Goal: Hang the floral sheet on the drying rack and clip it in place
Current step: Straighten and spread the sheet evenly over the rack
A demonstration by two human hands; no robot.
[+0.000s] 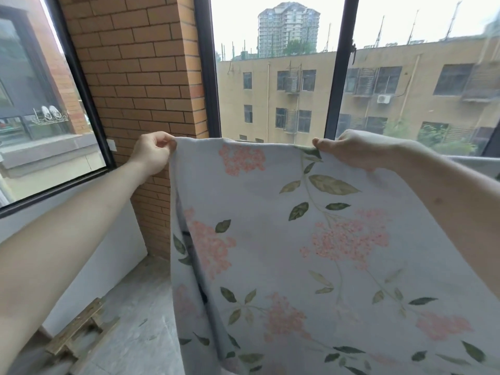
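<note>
Two bare forearms are showing, one on each side of the sheet. Left of the sheet, the left arm is showing bare from the frame edge to the left hand. Right of the sheet, the right arm is likewise showing bare up to the right hand, and is carrying a small dark spot partway along the forearm.

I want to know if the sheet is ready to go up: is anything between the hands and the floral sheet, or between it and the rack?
Nothing separates them: the left hand and right hand already pinch the floral sheet by its top edge. No drying rack shows in this view, so that path cannot be judged.
</note>
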